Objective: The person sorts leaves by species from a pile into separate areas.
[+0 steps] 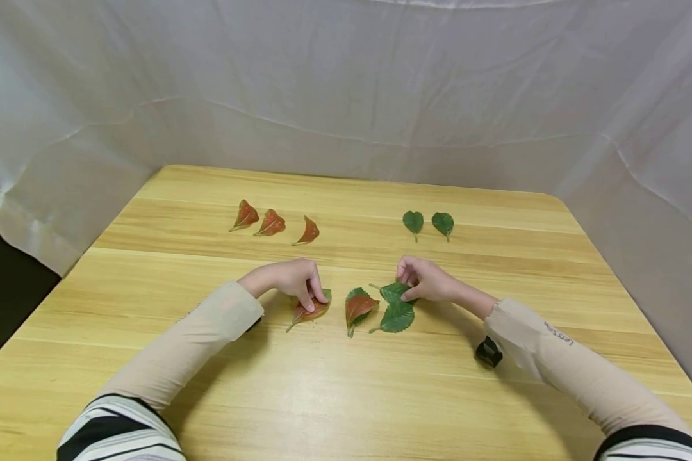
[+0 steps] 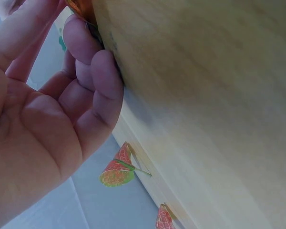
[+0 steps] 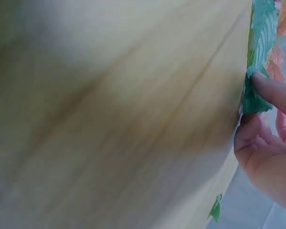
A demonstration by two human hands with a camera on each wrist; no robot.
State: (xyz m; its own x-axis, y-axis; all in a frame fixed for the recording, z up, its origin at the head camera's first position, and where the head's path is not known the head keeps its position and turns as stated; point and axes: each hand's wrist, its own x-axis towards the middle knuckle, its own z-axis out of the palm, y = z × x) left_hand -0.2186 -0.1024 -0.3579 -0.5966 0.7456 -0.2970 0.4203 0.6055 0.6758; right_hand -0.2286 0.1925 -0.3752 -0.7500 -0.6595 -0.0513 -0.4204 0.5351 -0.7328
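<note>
Left of the table's middle, my left hand (image 1: pixel 293 280) holds a red leaf (image 1: pixel 307 313) by its upper right end, with thumb and fingers on it. In the left wrist view, the curled fingers of my left hand (image 2: pixel 86 90) hide most of that leaf. My right hand (image 1: pixel 429 280) pinches a green leaf (image 1: pixel 393 292) by its right end; the right wrist view shows the thumb on top of this green leaf (image 3: pixel 257 98). Just below lies another green leaf (image 1: pixel 396 317). Between the hands, a red leaf (image 1: pixel 359 307) overlaps a green one.
At the table's far left are three red leaves, among them a curled one (image 1: pixel 307 231). Two green leaves stand apart at the far right, one of them a heart-shaped leaf (image 1: pixel 413 222). Behind the wooden table (image 1: pixel 346 397) hangs a pale curtain (image 1: pixel 346 83).
</note>
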